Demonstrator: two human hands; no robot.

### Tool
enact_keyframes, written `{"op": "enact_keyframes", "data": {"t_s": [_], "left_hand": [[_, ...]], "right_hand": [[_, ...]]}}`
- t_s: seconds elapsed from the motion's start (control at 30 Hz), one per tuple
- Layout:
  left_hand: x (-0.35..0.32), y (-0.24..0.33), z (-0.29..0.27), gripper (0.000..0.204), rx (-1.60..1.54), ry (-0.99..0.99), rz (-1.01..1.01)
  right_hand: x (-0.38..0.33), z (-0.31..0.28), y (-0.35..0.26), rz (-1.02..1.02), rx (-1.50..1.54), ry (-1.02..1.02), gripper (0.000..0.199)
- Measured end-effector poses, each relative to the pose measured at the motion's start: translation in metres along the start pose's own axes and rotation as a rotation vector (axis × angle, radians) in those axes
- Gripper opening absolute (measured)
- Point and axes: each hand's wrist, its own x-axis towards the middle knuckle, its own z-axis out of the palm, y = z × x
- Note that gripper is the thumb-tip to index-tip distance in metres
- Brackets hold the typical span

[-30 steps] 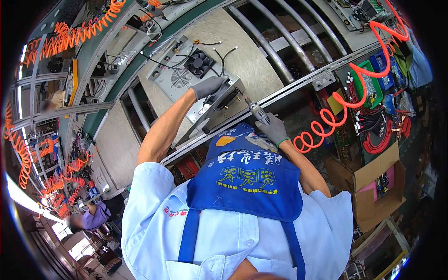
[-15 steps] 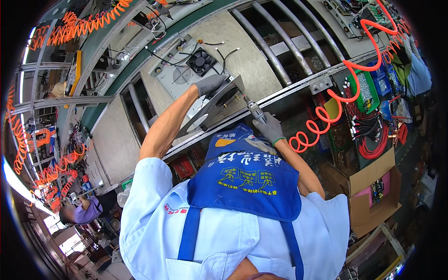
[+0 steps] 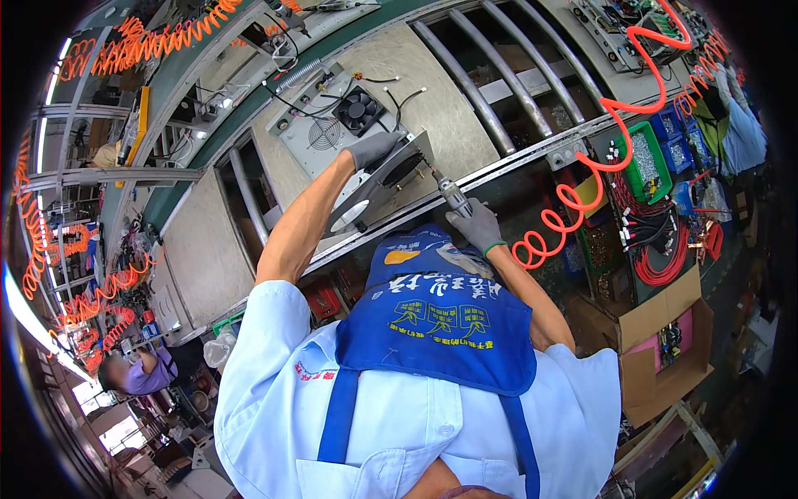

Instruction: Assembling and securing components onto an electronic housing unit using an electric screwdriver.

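Note:
My left hand (image 3: 374, 150), in a grey glove, is closed on the upper edge of a grey metal panel (image 3: 384, 198) and holds it tilted up at the workbench's front edge. A dark round part (image 3: 402, 169), which looks like a fan, is on the panel, with a large round opening lower down. In my gloved right hand (image 3: 478, 227) is a power screwdriver (image 3: 452, 195), its tip pointing at the panel beside the dark round part. Whether the tip touches a screw is too small to tell. Behind the panel lies a metal casing (image 3: 312, 133) with a black fan (image 3: 359, 111) and loose cables.
Metal rollers (image 3: 499, 79) interrupt the bench top on the right. A coiled orange air hose (image 3: 573, 208) hangs beside my right hand. Further right are a green bin of screws (image 3: 644, 162), bundled red cables (image 3: 665, 258) and a cardboard box (image 3: 665, 366). A person (image 3: 150, 372) is at the far left.
The panel has tipped so that more of its face and its round opening show. The screwdriver has shifted slightly up and left, still pointing at the panel.

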Motion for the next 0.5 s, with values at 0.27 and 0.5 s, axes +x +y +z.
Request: {"op": "enact_keyframes", "data": {"t_s": [0.27,0.5], "left_hand": [[0.002,-0.005,-0.003,0.06,0.016,0.003,0.014],[-0.008,0.002,-0.001,0.059,-0.058,0.034,0.039]], "right_hand": [[0.001,-0.003,0.0,-0.018,-0.014,-0.006,0.055],[-0.008,-0.011,-0.002,-0.079,-0.011,0.011,0.05]]}}
